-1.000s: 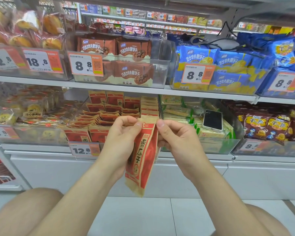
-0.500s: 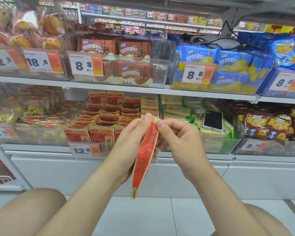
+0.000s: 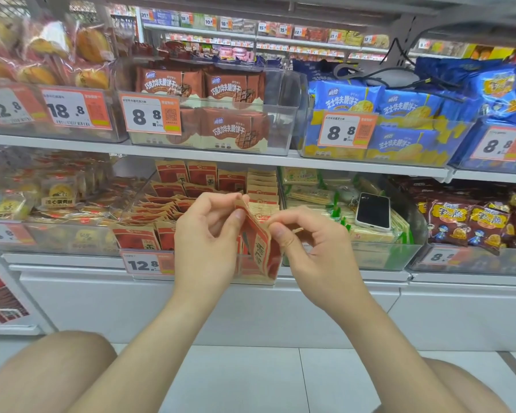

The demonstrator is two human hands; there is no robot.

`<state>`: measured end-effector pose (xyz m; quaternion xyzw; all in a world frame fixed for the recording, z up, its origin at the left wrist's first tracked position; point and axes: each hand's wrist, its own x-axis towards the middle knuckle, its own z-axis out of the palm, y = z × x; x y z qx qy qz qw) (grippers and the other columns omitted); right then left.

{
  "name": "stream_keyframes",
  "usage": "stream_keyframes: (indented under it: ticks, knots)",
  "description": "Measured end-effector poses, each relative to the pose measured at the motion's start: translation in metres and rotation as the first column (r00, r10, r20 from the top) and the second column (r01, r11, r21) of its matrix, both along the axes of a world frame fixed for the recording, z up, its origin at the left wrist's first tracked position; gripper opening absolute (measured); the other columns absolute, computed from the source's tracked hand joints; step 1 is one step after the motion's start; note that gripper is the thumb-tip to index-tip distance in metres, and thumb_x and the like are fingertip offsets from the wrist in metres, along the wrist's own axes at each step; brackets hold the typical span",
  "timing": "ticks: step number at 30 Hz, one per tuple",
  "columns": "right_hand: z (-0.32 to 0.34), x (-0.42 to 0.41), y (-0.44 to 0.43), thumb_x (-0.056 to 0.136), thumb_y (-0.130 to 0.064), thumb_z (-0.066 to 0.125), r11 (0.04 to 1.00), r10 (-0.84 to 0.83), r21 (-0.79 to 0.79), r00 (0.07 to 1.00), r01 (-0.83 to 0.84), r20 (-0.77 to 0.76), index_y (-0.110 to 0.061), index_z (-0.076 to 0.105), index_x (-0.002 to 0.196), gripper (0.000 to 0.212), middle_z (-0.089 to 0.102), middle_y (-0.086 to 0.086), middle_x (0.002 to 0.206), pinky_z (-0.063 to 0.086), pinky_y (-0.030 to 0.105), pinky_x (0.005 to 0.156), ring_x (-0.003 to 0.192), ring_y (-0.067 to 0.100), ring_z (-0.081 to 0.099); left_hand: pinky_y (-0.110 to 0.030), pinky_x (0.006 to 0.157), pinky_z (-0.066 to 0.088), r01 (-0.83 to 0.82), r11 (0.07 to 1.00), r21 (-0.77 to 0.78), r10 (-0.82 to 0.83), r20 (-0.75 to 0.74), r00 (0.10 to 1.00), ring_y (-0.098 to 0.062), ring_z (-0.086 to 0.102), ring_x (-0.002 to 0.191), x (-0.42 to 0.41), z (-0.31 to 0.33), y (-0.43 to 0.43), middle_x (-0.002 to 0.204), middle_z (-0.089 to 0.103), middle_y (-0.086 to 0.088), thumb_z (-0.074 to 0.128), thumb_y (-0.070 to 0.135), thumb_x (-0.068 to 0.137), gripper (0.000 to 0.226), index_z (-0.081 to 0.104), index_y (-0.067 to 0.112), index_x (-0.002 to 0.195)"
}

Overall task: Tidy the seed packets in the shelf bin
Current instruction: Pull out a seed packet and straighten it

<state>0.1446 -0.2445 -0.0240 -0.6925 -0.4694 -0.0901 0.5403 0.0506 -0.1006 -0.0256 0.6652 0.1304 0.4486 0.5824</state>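
A red and tan seed packet point(image 3: 258, 248) hangs upright at the front of the clear shelf bin point(image 3: 137, 201). My left hand point(image 3: 209, 236) pinches its top left corner between thumb and fingers. My right hand point(image 3: 307, 245) pinches the packet's top right edge. Inside the bin lie several more seed packets point(image 3: 161, 210), some flat in a loose heap on the left, others stacked upright at the back and right. The lower part of the held packet overlaps the bin's front wall, near the 12.8 price tag point(image 3: 148, 263).
A white phone point(image 3: 373, 211) lies on green-trimmed packets in the bin to the right. Clear bins of brown biscuit packs point(image 3: 236, 87) and blue biscuit packs point(image 3: 352, 98) stand on the shelf above. Bread bags fill the left bins. My bare knees frame the white floor below.
The packet has risen from hanging below the shelf edge to the bin's front. Both hands moved up with it, and its printed face has turned back toward me.
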Motion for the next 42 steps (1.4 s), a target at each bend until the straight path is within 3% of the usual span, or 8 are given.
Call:
stream_keyframes:
  ticks: [11, 15, 18, 22, 26, 33, 38, 42]
  knots:
    - [0.007, -0.009, 0.001, 0.107, -0.036, 0.06, 0.999, 0.024, -0.017, 0.991, -0.027, -0.133, -0.026, 0.064, 0.105, 0.011, 0.072, -0.01, 0.093, 0.059, 0.043, 0.072, 0.086, 0.015, 0.072, -0.018, 0.08, 0.058, -0.119, 0.939, 0.323, 0.161, -0.107, 0.981, 0.002, 0.074, 0.091, 0.0, 0.006, 0.005, 0.093, 0.077, 0.019, 0.076, 0.012, 0.099, 0.01, 0.075, 0.021, 0.099]
    - [0.006, 0.006, 0.005, 0.098, -0.015, 0.073, 0.985, -0.111, -0.123, 0.992, 0.117, 0.059, -0.033, 0.068, 0.114, 0.025, 0.073, -0.021, 0.097, 0.061, 0.039, 0.076, 0.085, 0.008, 0.072, -0.021, 0.08, 0.059, -0.097, 0.938, 0.334, 0.147, -0.128, 0.981, 0.0, 0.073, 0.092, 0.007, 0.012, 0.012, 0.093, 0.077, 0.018, 0.078, 0.016, 0.099, 0.009, 0.074, 0.024, 0.099]
    - [0.01, 0.023, 0.006, 0.098, -0.007, 0.071, 0.973, -0.229, -0.022, 0.97, 0.231, 0.081, -0.027, 0.069, 0.112, 0.025, 0.073, -0.017, 0.092, 0.057, 0.033, 0.07, 0.079, 0.009, 0.071, -0.023, 0.084, 0.058, -0.098, 0.927, 0.362, 0.17, -0.175, 0.97, -0.001, 0.071, 0.091, 0.014, 0.014, 0.022, 0.094, 0.075, 0.017, 0.075, 0.019, 0.1, 0.007, 0.072, 0.025, 0.101]
    - [0.017, 0.041, 0.012, 0.1, -0.003, 0.068, 0.958, -0.284, 0.072, 0.956, 0.279, 0.069, -0.02, 0.065, 0.113, 0.021, 0.071, -0.016, 0.093, 0.048, 0.016, 0.069, 0.079, 0.003, 0.068, -0.033, 0.102, 0.053, 0.038, 0.846, 0.531, 0.259, -0.472, 0.843, -0.005, 0.064, 0.109, 0.021, 0.008, 0.045, 0.113, 0.071, 0.018, 0.069, 0.013, 0.102, 0.02, 0.071, 0.029, 0.114]
    - [0.012, 0.054, 0.025, 0.102, -0.003, 0.065, 0.972, -0.213, -0.072, 0.969, 0.223, 0.125, -0.023, 0.062, 0.114, 0.023, 0.07, -0.016, 0.093, 0.047, 0.017, 0.067, 0.079, 0.001, 0.064, -0.051, 0.107, 0.045, 0.253, 0.708, 0.659, 0.383, -0.66, 0.647, -0.025, 0.061, 0.127, 0.025, 0.003, 0.055, 0.128, 0.071, 0.012, 0.071, 0.031, 0.102, 0.025, 0.068, 0.036, 0.127]
    - [-0.006, 0.068, 0.048, 0.096, -0.004, 0.061, 0.766, -0.075, -0.602, 0.96, 0.228, 0.268, -0.025, 0.066, 0.119, 0.031, 0.07, -0.004, 0.108, 0.05, 0.032, 0.082, 0.095, 0.019, 0.06, -0.05, 0.108, 0.04, 0.196, 0.683, 0.704, 0.477, -0.633, 0.61, -0.024, 0.063, 0.111, 0.032, 0.007, 0.065, 0.107, 0.074, 0.01, 0.07, 0.03, 0.105, 0.008, 0.068, 0.038, 0.102]
    - [-0.005, 0.06, 0.052, 0.094, -0.012, 0.055, 0.717, -0.06, -0.608, 0.9, 0.34, 0.432, -0.028, 0.078, 0.108, 0.031, 0.077, -0.003, 0.09, 0.06, 0.041, 0.074, 0.084, 0.029, 0.068, -0.053, 0.112, 0.039, 0.204, 0.696, 0.689, 0.464, -0.647, 0.606, -0.019, 0.055, 0.095, 0.033, 0.008, 0.071, 0.097, 0.07, 0.012, 0.07, 0.029, 0.105, 0.014, 0.064, 0.037, 0.094]
    - [-0.011, 0.059, 0.052, 0.104, -0.02, 0.053, 0.629, -0.022, -0.722, 0.936, 0.287, 0.352, -0.022, 0.076, 0.095, 0.024, 0.073, -0.002, 0.081, 0.052, 0.04, 0.081, 0.081, 0.029, 0.063, -0.055, 0.111, 0.038, 0.267, 0.702, 0.66, 0.392, -0.671, 0.63, -0.021, 0.061, 0.11, 0.033, 0.004, 0.067, 0.107, 0.068, 0.012, 0.061, 0.02, 0.104, 0.017, 0.06, 0.036, 0.108]
